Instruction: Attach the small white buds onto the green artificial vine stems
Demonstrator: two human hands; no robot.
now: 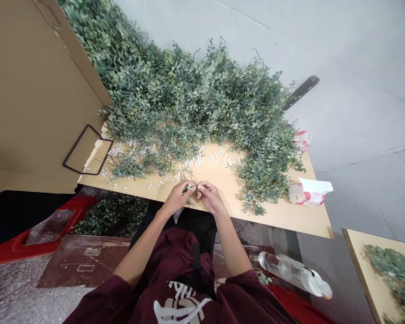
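**A small green sprig point(186, 187) is held between two hands at the near side of the table point(231, 193)**

Nearest, a maroon shirt point(185, 252) is seen below the forearms, with a clear bottle point(290, 272) lying to the right, lower than the tabletop.

Over the table's near edge, the sprig is gripped by the left hand point(177, 198), its thumb and forefinger closed around it and a few leaves hanging beneath. The thumb and forefinger of the right hand point(212, 198) are pressed together, apparently on a small white piece point(199, 186). The two sets of fingertips are brought almost tip to tip, so the sprig lies just left of the right fingertips. The left hand is the nearer to it; its long axis is too small to be read with certainty.

Just beyond the fingers, loose white discs point(226, 158) are scattered over the wood. Behind them a thick heap of artificial foliage point(205, 94) is piled along the table, one arm of it brought forward on the right. A tissue pack point(305, 193) is set near the right end, and a brown cardboard box point(37, 94) is stood at the left. Farthest off, the pale wall point(344, 54) is seen.
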